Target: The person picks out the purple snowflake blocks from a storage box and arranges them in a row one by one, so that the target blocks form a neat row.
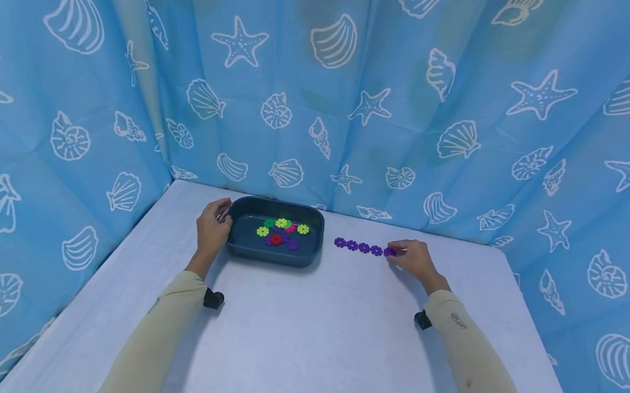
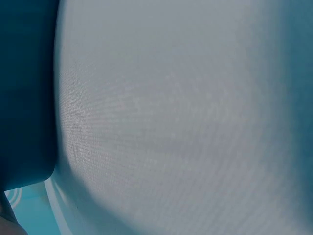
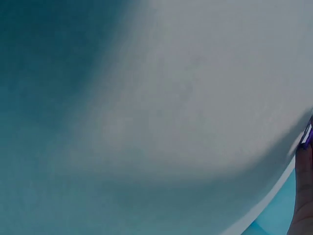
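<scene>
A dark blue-grey plastic basin (image 1: 274, 257) stands near the back of the table, with several flower-shaped plastic discs in yellow, green, pink, red and purple lying inside. My left hand (image 1: 213, 227) grips the basin's left end; in the left wrist view the basin wall (image 2: 27, 93) fills the left side. To the right of the basin, several purple discs (image 1: 364, 248) form a straight row on the table. At the row's right end, my right hand (image 1: 414, 261) pinches a purple disc (image 1: 389, 252). The right wrist view shows only a finger (image 3: 304, 191) and a purple edge (image 3: 307, 142).
A white cloth (image 1: 307, 338) covers the table. Blue curtains (image 1: 320, 102) with white shell and starfish prints hang behind it and along both sides. A small black device sits at each wrist.
</scene>
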### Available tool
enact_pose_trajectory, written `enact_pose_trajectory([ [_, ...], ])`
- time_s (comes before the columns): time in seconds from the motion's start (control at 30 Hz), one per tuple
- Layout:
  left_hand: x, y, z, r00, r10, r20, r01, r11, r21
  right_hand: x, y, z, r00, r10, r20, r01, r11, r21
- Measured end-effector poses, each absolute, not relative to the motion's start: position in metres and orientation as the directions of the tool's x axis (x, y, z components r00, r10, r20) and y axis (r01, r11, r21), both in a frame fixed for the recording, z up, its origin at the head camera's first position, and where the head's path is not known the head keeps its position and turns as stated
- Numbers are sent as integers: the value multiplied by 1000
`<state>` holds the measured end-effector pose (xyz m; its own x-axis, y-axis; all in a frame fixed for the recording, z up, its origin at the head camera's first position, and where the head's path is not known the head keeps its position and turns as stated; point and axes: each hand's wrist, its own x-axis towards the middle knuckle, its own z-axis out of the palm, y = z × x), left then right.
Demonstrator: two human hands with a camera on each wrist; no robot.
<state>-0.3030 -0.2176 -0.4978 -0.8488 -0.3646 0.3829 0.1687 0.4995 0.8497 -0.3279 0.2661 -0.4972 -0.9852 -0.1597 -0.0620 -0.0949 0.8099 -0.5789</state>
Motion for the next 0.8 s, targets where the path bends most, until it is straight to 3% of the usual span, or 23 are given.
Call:
enact_pose_trajectory([
  [0.57,-305,-219,-498,-846,-364,389,162,518,840,-333,265,-498,-982,-181,-60,-114,811,-574],
  [0.8,-305,-219,-500,-848,-367,383,162,509,846,-337,251,-486,-984,-177,0,-139,776,-616],
])
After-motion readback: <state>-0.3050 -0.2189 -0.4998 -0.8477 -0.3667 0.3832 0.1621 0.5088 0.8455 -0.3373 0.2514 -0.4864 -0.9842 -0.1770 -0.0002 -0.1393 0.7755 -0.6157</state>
